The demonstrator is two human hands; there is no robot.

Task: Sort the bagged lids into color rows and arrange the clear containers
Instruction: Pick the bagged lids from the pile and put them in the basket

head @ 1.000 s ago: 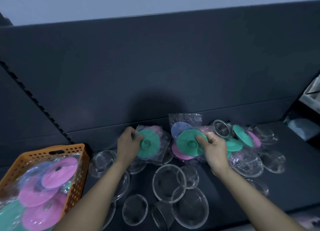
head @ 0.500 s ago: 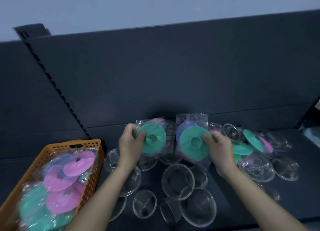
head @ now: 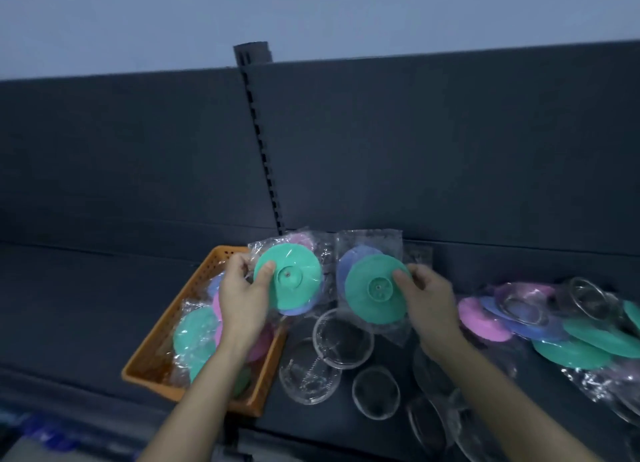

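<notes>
Two pinch grips: fingers (head: 266, 271) of the left hand (head: 242, 300) curled on the left edge of the left bagged lid (head: 294, 285), thumb on its green face; fingers (head: 403, 281) of the right hand (head: 431, 304) closed on the right edge of the right bagged lid (head: 374, 292). Both bags held up side by side. Beneath the left hand an orange basket (head: 201, 288) holding more, below the bags clear containers (head: 343, 337) on the dark surface (head: 86, 306), far right a heap of bagged lids (head: 571, 352).
</notes>
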